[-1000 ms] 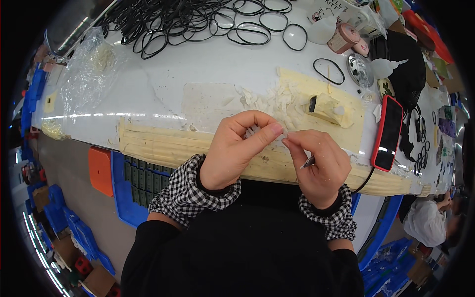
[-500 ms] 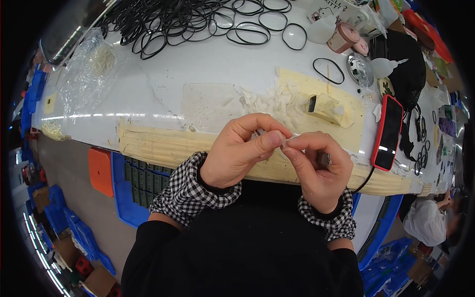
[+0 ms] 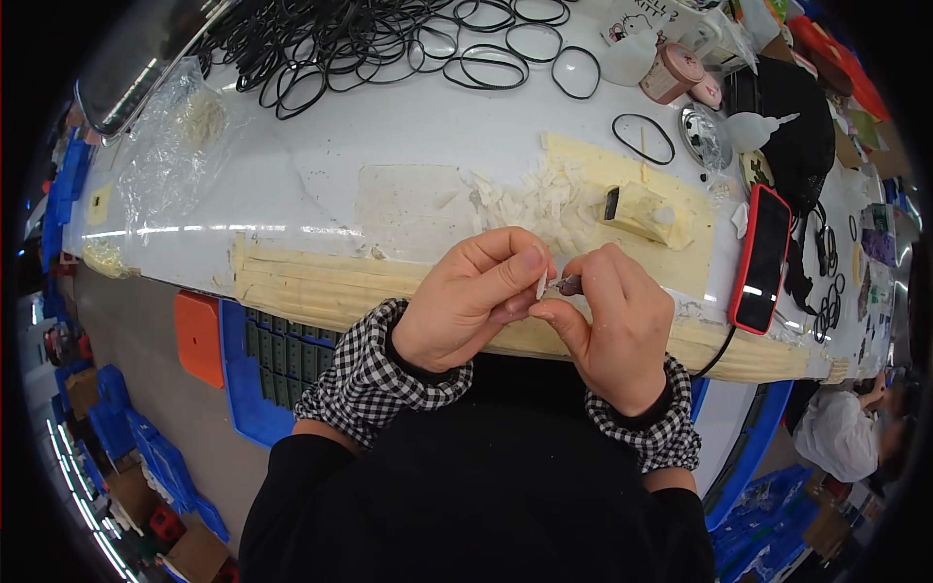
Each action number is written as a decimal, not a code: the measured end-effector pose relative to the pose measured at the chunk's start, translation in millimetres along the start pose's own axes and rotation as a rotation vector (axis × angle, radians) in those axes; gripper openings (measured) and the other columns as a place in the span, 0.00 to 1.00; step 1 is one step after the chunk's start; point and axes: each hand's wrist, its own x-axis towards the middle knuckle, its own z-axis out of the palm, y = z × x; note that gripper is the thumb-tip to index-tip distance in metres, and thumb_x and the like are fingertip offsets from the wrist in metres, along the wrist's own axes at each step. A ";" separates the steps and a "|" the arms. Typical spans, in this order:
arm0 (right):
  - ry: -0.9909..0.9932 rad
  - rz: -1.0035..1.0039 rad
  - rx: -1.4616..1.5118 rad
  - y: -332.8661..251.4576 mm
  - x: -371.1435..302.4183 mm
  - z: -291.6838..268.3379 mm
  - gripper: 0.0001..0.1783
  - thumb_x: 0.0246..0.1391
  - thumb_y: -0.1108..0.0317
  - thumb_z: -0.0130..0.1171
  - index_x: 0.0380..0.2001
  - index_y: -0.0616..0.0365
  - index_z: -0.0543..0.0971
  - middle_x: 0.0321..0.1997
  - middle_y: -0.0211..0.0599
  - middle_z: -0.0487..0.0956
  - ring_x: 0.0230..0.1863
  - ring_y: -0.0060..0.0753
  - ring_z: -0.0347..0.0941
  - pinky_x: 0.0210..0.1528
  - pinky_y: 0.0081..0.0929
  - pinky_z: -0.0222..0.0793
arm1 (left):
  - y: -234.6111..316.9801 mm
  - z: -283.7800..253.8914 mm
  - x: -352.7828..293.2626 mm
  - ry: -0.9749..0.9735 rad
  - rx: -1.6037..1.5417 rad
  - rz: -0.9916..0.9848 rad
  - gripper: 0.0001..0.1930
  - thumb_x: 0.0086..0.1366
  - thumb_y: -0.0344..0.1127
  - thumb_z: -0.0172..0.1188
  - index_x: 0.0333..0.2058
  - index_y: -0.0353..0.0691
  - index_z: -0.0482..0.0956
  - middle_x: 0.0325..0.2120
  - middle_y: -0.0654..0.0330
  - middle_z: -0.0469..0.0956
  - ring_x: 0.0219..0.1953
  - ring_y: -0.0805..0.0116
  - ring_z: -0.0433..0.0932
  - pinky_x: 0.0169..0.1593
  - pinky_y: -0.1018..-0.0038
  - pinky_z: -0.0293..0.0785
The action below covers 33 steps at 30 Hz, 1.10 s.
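My left hand (image 3: 478, 291) pinches a small white piece (image 3: 541, 288) between thumb and fingers, just above the front edge of the table. Close beside it, my right hand (image 3: 619, 325) grips a small dark grey tool with a metal tip (image 3: 568, 285). That tip points left at the white piece and looks to be at or touching it. Most of the tool is hidden inside my right fingers, so its kind does not show. Behind my hands lies a heap of cream-white scraps (image 3: 544, 202), next to a tape-wrapped block (image 3: 637, 214) on a yellow sheet.
Black rubber rings (image 3: 321, 49) pile up at the back. A red-cased phone (image 3: 761, 257) lies to the right, near a pink cup (image 3: 673, 73) and a small metal dish (image 3: 705, 136). Clear plastic film (image 3: 175, 146) lies at left. Below the edge sits a blue crate (image 3: 243, 389).
My right hand has turned and brought the tool's metal tip from inside its palm to the white piece. The left hand stays in place, its fingers shifted, showing more of the piece.
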 end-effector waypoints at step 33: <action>0.013 0.032 -0.070 -3.1 1.8 -0.3 0.26 0.47 0.43 0.57 0.22 0.58 0.70 0.19 0.34 0.64 0.20 0.37 0.64 0.20 0.30 0.59 | -8.2 -2.3 0.2 0.016 -0.033 -0.010 0.09 0.70 0.37 0.50 0.36 0.38 0.74 0.22 0.70 0.67 0.23 0.84 0.59 0.29 0.87 0.59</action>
